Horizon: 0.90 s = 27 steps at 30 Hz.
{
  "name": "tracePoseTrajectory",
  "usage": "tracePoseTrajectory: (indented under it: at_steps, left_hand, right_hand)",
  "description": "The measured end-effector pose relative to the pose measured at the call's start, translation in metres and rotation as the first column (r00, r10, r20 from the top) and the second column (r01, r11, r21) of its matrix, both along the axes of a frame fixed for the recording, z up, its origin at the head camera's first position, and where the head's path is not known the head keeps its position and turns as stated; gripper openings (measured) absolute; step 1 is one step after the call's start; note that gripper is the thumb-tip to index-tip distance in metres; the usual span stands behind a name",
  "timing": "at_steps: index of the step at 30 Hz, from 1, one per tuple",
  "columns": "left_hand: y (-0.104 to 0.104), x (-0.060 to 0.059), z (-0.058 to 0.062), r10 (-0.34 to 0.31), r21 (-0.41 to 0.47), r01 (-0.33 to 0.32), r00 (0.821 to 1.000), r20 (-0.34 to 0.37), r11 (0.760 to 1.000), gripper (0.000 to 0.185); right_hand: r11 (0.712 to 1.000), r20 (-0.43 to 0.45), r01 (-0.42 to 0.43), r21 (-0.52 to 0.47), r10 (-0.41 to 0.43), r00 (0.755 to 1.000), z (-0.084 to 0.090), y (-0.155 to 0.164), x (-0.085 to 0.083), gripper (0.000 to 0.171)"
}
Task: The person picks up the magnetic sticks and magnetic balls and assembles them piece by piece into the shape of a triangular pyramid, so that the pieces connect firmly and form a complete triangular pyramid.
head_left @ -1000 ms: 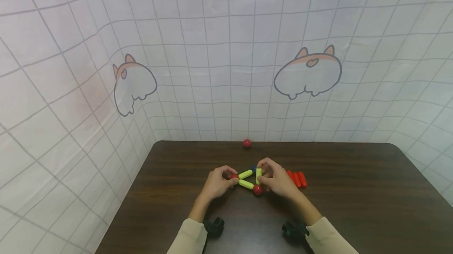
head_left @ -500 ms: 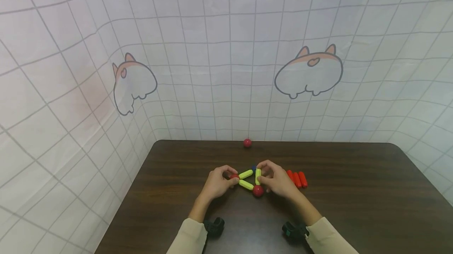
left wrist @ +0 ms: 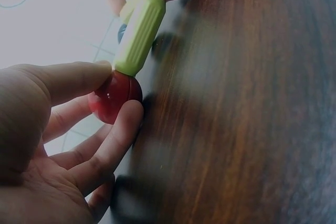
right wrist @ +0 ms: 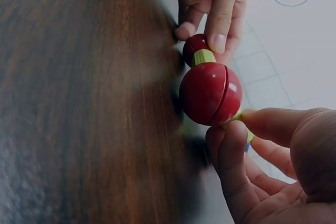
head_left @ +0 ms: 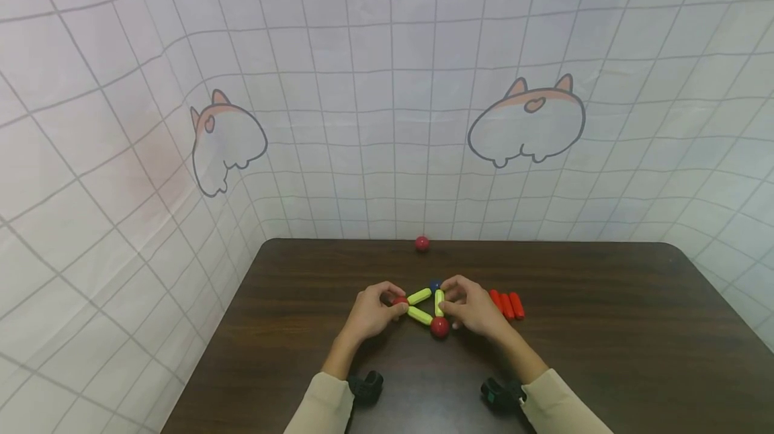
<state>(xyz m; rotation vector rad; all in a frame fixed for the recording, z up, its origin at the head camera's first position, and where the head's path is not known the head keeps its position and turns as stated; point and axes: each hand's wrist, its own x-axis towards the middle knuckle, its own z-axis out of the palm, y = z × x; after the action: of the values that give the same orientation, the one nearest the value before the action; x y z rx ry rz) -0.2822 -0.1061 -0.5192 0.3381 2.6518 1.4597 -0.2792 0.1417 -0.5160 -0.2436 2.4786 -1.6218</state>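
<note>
A triangle of yellow-green magnetic rods and balls lies between the hands in the head view. My left hand [head_left: 370, 313] pinches the red ball [left wrist: 116, 97] at its left corner between thumb and fingers. From that ball, one rod [head_left: 420, 296] runs to a blue ball [head_left: 435, 285] at the far corner, another [left wrist: 140, 35] to a second red ball [right wrist: 211, 93] at the near corner. My right hand [head_left: 474, 308] grips the third rod [head_left: 439, 303], on the right side, just beside the near red ball. In the right wrist view the fingers hide most of this rod.
Several red rods [head_left: 506, 305] lie side by side right of my right hand. A lone red ball [head_left: 422, 243] sits at the far edge of the dark wooden table [head_left: 605, 326]. Behind it hangs a white grid-patterned curtain [head_left: 363, 118].
My right hand and the rod in it have shifted slightly left, and more of the blue ball shows. The left hand stays on its red ball.
</note>
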Motion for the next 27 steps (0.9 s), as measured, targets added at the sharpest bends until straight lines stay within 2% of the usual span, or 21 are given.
tracePoseTrajectory:
  at_steps: [6, 18, 27]
  left_hand:
    - [0.0001, -0.0001, 0.0002, 0.003, 0.002, -0.003, 1.0, 0.005, 1.0, 0.018]
    - [0.0006, 0.0018, 0.001, 0.001, -0.017, -0.001, 1.0, -0.005, 1.0, 0.019]
    - [0.001, 0.002, 0.0012, 0.008, -0.021, -0.009, 1.0, -0.003, 1.0, 0.019]
  right_hand:
    - [1.0, 0.031, 0.005, 0.001, -0.005, 1.0, -0.0023, -0.0004, -0.0006, 0.028]
    - [0.999, -0.009, -0.047, 0.018, 0.047, 0.999, -0.0046, 0.0032, 0.0004, 0.029]
    - [0.995, -0.041, -0.097, 0.035, 0.099, 0.994, 0.0022, 0.0087, 0.0005, 0.032]
